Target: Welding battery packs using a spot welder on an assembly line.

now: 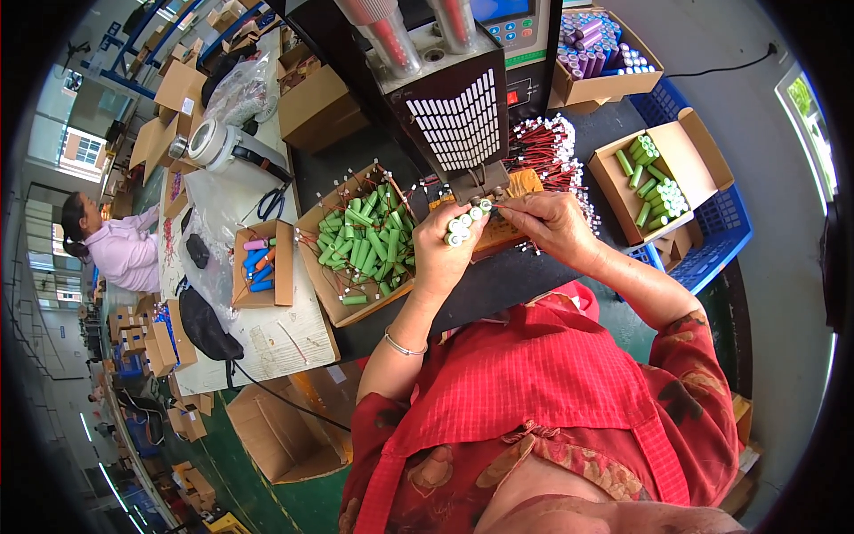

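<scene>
My left hand [442, 256] is closed around several green cylindrical battery cells [460, 229], with their pale ends pointing up. The cell farthest from my palm sits under the metal tip [478, 181] of a black bench machine [445, 107], which looks like a spot welder. From the right, my right hand [559, 230] pinches a thin red wire [500, 206] against the end of that cell. My fingers partly hide the wire. Beneath both hands lies an orange-brown block [523, 184].
Left of my hands, a cardboard box [331, 303] holds green cells with wires. A pile of red wires with white connectors [556, 142] lies behind my right hand. Boxes of green cells [614, 218] and purple cells [578, 93] stand right. A person [124, 240] sits far left.
</scene>
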A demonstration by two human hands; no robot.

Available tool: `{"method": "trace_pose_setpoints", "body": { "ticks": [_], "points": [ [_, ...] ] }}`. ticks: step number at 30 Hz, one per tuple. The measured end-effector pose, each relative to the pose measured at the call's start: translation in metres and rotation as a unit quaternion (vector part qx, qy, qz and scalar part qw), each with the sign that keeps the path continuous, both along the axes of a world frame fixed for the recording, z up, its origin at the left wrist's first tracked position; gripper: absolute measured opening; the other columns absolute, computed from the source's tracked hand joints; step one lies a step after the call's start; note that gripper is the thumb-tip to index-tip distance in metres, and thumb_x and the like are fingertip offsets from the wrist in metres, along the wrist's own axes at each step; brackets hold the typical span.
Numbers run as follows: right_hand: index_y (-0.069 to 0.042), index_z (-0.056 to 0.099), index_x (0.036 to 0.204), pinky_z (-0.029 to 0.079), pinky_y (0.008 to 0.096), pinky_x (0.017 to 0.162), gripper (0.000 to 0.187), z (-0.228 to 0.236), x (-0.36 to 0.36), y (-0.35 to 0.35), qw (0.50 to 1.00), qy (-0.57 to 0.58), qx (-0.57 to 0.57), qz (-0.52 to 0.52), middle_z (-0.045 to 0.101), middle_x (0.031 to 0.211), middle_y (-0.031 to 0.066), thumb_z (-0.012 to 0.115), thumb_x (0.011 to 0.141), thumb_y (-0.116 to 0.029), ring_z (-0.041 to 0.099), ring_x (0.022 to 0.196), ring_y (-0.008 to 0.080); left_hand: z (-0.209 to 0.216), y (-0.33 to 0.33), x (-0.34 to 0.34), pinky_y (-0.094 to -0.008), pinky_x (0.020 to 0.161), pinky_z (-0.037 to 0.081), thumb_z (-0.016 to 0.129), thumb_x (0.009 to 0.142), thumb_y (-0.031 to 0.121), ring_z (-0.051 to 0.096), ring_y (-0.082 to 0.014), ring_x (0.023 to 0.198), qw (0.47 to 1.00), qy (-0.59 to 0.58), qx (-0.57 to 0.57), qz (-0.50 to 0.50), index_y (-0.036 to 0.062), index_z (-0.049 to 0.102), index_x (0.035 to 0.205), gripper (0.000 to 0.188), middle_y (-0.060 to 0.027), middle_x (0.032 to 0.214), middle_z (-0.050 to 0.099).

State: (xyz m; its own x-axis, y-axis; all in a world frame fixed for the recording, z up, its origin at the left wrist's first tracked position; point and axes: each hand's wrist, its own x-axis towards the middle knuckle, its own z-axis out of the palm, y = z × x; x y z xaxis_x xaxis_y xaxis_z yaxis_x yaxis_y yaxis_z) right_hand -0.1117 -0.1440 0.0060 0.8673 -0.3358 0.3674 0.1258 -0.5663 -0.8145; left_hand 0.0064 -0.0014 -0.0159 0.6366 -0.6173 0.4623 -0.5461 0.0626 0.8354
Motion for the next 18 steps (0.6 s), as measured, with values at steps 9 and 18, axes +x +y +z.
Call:
{"method": "trace_pose_setpoints", "body": {
  "ticks": [9,18],
  "points": [
    [-0.001,0.065,0.092,0.051,0.0347,0.061,0.017,0.002,0.003,0.002,0.999,-0.006,-0.014,-0.038,0.063,0.076,0.0167,0.061,0.079,-0.011,0.063,0.068,0.0301,0.009,-0.003,-0.001,-0.0260,0.058,0.046,0.071,0.071,0.003,0.059,-0.0136,0.064,0.998,0.034,0.056,0.008,-0.0007,0.060,0.083,0.017,-0.0078,0.075,0.062],
    [0.000,0.061,0.087,0.049,0.0340,0.065,0.009,0.000,-0.028,-0.070,0.985,0.032,-0.106,-0.136,0.059,0.079,0.0125,0.058,0.078,-0.002,0.061,0.073,0.0253,0.005,0.054,0.044,-0.0234,0.074,0.048,0.072,0.070,0.001,0.058,-0.0120,0.081,0.962,0.224,-0.068,0.143,-0.0020,0.062,0.092,0.024,-0.0077,0.094,0.062]
  ]
}}
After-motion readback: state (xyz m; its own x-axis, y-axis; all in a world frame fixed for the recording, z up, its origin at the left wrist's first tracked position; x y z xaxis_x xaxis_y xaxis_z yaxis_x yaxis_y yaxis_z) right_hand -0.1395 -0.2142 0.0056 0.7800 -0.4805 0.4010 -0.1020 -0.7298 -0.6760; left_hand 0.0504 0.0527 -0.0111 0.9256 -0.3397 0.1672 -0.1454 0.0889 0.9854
